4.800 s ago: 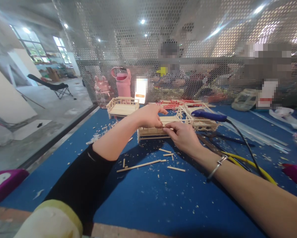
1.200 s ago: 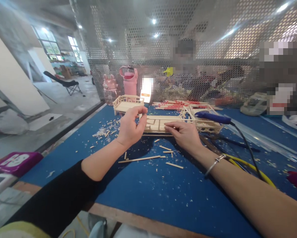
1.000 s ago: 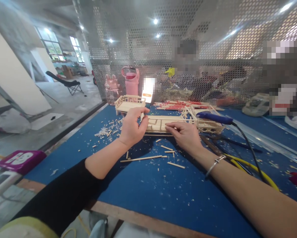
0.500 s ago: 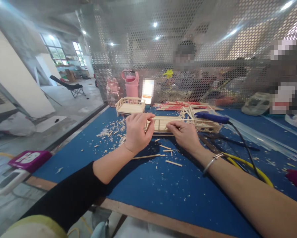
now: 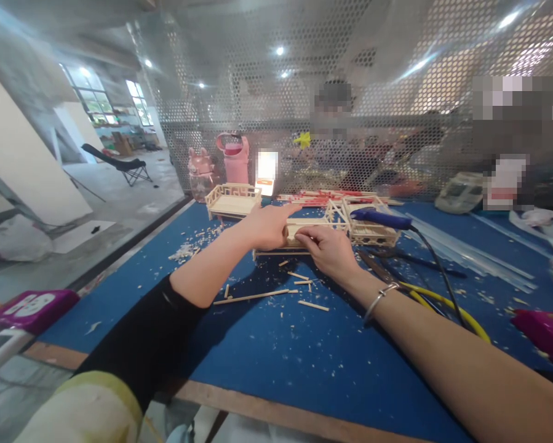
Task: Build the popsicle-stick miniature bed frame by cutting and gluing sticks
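Observation:
A small wooden-stick frame model point(image 5: 304, 229) lies on the blue table mat point(image 5: 276, 344). My left hand point(image 5: 266, 224) rests on its left end, forefinger stretched along the top rail and the other fingers curled against the frame. My right hand point(image 5: 329, 249) is closed on the front edge of the same frame, thumb and fingertips pinching it. A silver bracelet point(image 5: 377, 299) sits on my right wrist. Loose wooden sticks point(image 5: 253, 297) and shavings lie on the mat just in front of the frame.
A finished wooden model point(image 5: 232, 200) stands at the back left, another point(image 5: 371, 231) to the right under a blue-handled tool point(image 5: 380, 216) with a black cord. Pink bottles point(image 5: 232, 160), red sticks point(image 5: 317, 197), a yellow cable point(image 5: 446, 301). Perforated screen behind; people beyond it.
My left hand has come down from a raised pinch onto the left end of the frame, forefinger now stretched out. My right hand has stayed on the frame's front edge.

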`<state>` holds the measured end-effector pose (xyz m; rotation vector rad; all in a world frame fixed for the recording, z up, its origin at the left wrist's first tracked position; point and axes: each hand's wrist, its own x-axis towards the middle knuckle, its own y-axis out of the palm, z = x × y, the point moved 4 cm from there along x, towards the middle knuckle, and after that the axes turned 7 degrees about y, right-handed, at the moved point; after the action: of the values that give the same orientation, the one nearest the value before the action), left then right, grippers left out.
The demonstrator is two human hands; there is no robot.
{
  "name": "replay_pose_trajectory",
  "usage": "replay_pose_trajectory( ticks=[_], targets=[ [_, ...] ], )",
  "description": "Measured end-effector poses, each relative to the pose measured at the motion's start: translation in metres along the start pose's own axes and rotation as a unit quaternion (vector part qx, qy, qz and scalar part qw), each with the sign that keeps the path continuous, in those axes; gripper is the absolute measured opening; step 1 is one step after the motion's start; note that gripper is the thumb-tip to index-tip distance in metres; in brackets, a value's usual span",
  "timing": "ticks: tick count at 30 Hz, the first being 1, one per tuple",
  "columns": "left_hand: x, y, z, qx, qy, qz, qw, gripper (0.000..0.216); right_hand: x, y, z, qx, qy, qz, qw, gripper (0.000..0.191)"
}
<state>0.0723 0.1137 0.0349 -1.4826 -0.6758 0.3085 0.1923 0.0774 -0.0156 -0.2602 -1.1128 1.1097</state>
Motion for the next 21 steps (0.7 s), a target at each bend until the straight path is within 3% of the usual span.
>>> replay_pose_trajectory(
  ticks=[7, 17, 21],
  targets=[
    [0.0115, 0.0004, -0.0096, -0.029, 0.017, 0.002, 0.999, 0.072, 0.0006, -0.0007, -0.0014, -0.004, 0.025, 0.004, 1.0, 0.019],
    [0.0117, 0.0039, -0.0056, -0.059, 0.01, 0.013, 0.998, 0.07, -0.0005, -0.0032, 0.003, -0.028, -0.001, 0.014, 0.999, 0.03],
    [0.0111, 0.0027, -0.0048, -0.063, -0.002, 0.012, 0.998, 0.068, -0.0029, -0.0037, 0.0021, 0.013, -0.02, -0.016, 1.0, 0.028]
  ],
)
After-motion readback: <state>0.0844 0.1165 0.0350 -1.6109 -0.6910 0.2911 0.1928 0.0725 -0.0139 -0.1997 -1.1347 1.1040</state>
